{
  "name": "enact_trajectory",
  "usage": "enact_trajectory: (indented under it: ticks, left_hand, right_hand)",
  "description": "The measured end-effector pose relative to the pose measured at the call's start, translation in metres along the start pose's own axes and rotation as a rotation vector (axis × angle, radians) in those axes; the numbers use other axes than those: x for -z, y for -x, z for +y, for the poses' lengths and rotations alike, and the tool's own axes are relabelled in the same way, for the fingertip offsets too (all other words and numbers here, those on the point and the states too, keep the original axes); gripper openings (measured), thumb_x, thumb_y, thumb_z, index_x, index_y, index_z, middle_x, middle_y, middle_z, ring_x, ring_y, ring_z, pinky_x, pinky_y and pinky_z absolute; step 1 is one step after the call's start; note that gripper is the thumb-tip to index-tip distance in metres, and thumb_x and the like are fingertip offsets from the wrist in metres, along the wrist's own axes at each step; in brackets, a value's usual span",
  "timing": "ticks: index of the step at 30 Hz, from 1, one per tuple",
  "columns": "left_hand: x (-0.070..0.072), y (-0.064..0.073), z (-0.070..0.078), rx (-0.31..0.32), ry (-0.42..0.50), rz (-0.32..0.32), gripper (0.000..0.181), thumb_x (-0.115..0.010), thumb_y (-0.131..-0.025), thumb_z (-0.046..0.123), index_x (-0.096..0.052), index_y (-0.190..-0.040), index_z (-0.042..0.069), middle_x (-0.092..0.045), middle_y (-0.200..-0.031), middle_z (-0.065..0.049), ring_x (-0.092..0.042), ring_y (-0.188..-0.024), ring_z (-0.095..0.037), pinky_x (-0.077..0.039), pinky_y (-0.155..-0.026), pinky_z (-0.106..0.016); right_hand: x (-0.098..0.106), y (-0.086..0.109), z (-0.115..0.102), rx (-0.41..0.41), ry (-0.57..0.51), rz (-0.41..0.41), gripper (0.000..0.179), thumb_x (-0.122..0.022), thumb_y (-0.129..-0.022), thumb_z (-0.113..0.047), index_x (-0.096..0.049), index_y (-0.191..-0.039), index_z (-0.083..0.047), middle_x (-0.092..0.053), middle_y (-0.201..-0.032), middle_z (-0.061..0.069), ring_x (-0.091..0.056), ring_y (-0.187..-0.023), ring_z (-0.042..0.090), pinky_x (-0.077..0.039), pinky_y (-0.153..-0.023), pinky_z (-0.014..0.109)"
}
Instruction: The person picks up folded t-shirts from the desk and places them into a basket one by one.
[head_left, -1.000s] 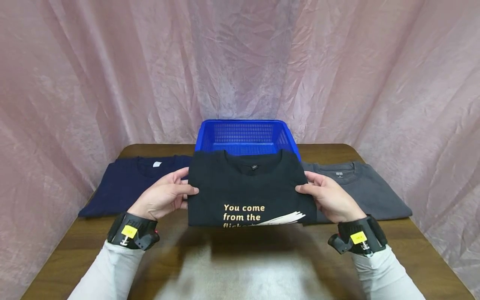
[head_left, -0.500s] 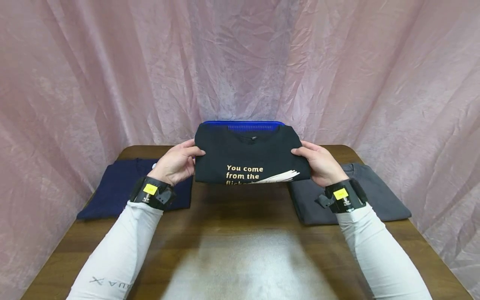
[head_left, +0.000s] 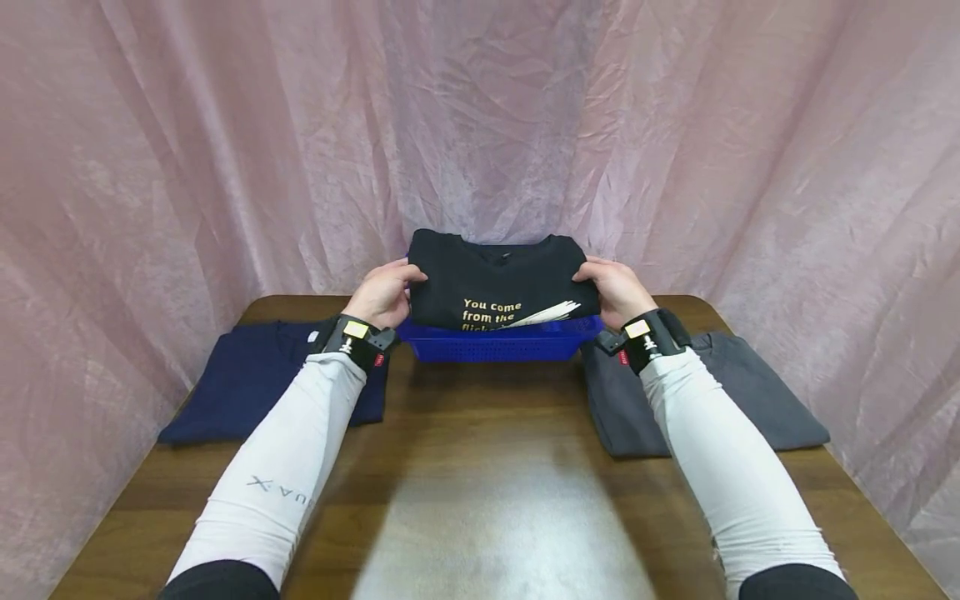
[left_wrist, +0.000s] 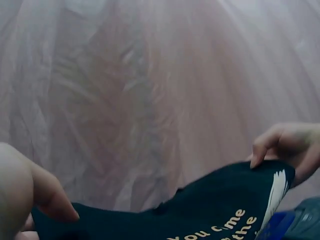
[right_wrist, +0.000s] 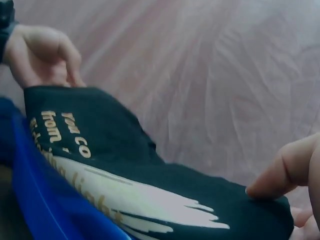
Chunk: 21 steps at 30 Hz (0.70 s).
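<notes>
A folded black T-shirt point(head_left: 495, 283) with cream lettering and a white brush-stroke print is stretched between both hands over the blue basket point(head_left: 495, 346). My left hand point(head_left: 382, 293) pinches its left side, thumb on the front and fingers behind. On the opposite side my right hand point(head_left: 613, 290) pinches the shirt the same way. In the right wrist view the shirt point(right_wrist: 100, 125) sags in the middle, and its lower part overlaps the basket's blue rim point(right_wrist: 45, 195). The shirt hides most of the basket's inside.
A folded navy T-shirt point(head_left: 255, 383) lies on the wooden table point(head_left: 495, 450) at the left. To the right lies a folded dark grey T-shirt point(head_left: 750, 400), partly behind the right forearm. A pink curtain point(head_left: 480, 125) hangs behind the table.
Both hands have carried the black T-shirt forward, away from the body, to above the basket. The basket's front wall now shows below it. The navy and grey shirts have stayed put.
</notes>
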<state>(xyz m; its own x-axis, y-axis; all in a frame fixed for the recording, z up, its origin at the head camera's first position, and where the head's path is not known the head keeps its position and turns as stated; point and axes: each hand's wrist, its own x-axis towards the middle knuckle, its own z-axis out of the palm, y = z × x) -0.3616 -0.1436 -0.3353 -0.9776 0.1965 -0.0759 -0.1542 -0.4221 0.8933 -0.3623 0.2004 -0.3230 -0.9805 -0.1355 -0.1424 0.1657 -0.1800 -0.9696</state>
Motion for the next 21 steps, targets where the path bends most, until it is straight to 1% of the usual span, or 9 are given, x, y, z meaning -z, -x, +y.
enact_trajectory:
  ticks: [2, 5, 9, 12, 14, 16, 17, 19, 21]
  left_hand:
    - [0.001, -0.009, -0.004, 0.01, -0.001, 0.048, 0.016, -0.048, -0.094, -0.007, -0.058, -0.093, 0.006, -0.055, -0.109, -0.002, -0.056, -0.098, -0.017, -0.054, -0.08, -0.027]
    - [0.002, -0.019, -0.01, 0.021, -0.022, 0.127, 0.029, -0.054, -0.094, -0.003, -0.055, -0.068, 0.01, -0.051, -0.102, 0.001, -0.052, -0.092, -0.014, -0.051, -0.078, -0.023]
    - [0.001, -0.026, -0.02, 0.035, -0.131, 0.221, 0.033, -0.061, -0.093, 0.006, -0.055, -0.062, 0.014, -0.038, -0.095, 0.008, -0.039, -0.084, -0.011, -0.036, -0.077, -0.024]
    - [0.002, -0.03, -0.028, 0.057, -0.229, 0.293, 0.019, -0.067, -0.091, 0.013, -0.06, -0.073, 0.013, -0.029, -0.083, 0.007, -0.03, -0.07, -0.011, -0.026, -0.068, -0.027]
    - [0.003, -0.032, -0.032, 0.051, -0.269, 0.29, 0.009, -0.067, -0.091, 0.015, -0.068, -0.096, 0.007, -0.041, -0.086, 0.007, -0.038, -0.075, -0.008, -0.033, -0.076, -0.025]
    - [0.003, -0.032, -0.034, 0.008, -0.309, 0.282, 0.038, -0.067, -0.091, 0.016, -0.063, -0.126, 0.003, -0.058, -0.109, 0.0, -0.053, -0.096, -0.01, -0.042, -0.095, -0.025]
    - [0.004, -0.031, -0.034, -0.028, -0.33, 0.273, 0.052, -0.066, -0.091, 0.016, -0.054, -0.14, 0.001, -0.058, -0.13, -0.005, -0.053, -0.115, -0.013, -0.039, -0.108, -0.027]
    - [0.004, -0.027, -0.031, -0.107, -0.381, 0.263, 0.071, -0.065, -0.092, 0.016, -0.036, -0.154, -0.001, -0.039, -0.159, -0.013, -0.036, -0.145, -0.021, -0.027, -0.123, -0.035]
    - [0.004, -0.023, -0.027, -0.17, -0.432, 0.271, 0.071, -0.063, -0.093, 0.016, -0.035, -0.156, 0.0, -0.037, -0.16, -0.021, -0.036, -0.148, -0.029, -0.03, -0.123, -0.041]
  right_hand:
    - [0.0, -0.008, 0.003, 0.0, 0.031, 0.014, 0.063, -0.049, -0.093, 0.004, -0.039, -0.155, -0.005, -0.049, -0.149, 0.01, -0.059, -0.118, 0.017, -0.054, -0.094, 0.024]
    - [0.0, -0.018, 0.011, -0.001, 0.089, 0.052, 0.07, -0.049, -0.092, 0.006, -0.033, -0.159, -0.007, -0.035, -0.163, 0.011, -0.047, -0.136, 0.021, -0.046, -0.11, 0.029]
    - [-0.001, -0.027, 0.025, -0.013, 0.134, 0.093, 0.074, -0.047, -0.09, 0.009, -0.029, -0.16, -0.005, -0.03, -0.165, 0.016, -0.041, -0.142, 0.031, -0.038, -0.119, 0.039]
    - [-0.001, -0.03, 0.033, -0.013, 0.158, 0.1, 0.074, -0.046, -0.089, 0.011, -0.029, -0.159, -0.003, -0.031, -0.163, 0.02, -0.041, -0.142, 0.035, -0.036, -0.12, 0.043]
    - [-0.001, -0.03, 0.037, 0.004, 0.192, 0.097, 0.072, -0.048, -0.09, 0.011, -0.029, -0.158, 0.0, -0.031, -0.163, 0.021, -0.039, -0.144, 0.035, -0.034, -0.121, 0.044]
    - [0.0, -0.029, 0.038, 0.03, 0.249, 0.113, 0.07, -0.052, -0.091, 0.007, -0.032, -0.157, 0.001, -0.033, -0.162, 0.022, -0.039, -0.145, 0.035, -0.033, -0.122, 0.045]
    - [0.0, -0.027, 0.038, 0.043, 0.276, 0.121, 0.068, -0.053, -0.092, 0.005, -0.033, -0.157, 0.0, -0.035, -0.161, 0.022, -0.04, -0.145, 0.035, -0.033, -0.122, 0.046]
    - [0.0, -0.024, 0.036, 0.068, 0.323, 0.139, 0.064, -0.056, -0.095, -0.001, -0.036, -0.156, -0.001, -0.038, -0.159, 0.023, -0.043, -0.145, 0.035, -0.034, -0.121, 0.047]
    - [0.0, -0.021, 0.033, 0.083, 0.353, 0.152, 0.06, -0.057, -0.097, -0.007, -0.04, -0.155, -0.003, -0.042, -0.157, 0.021, -0.047, -0.142, 0.035, -0.038, -0.118, 0.047]
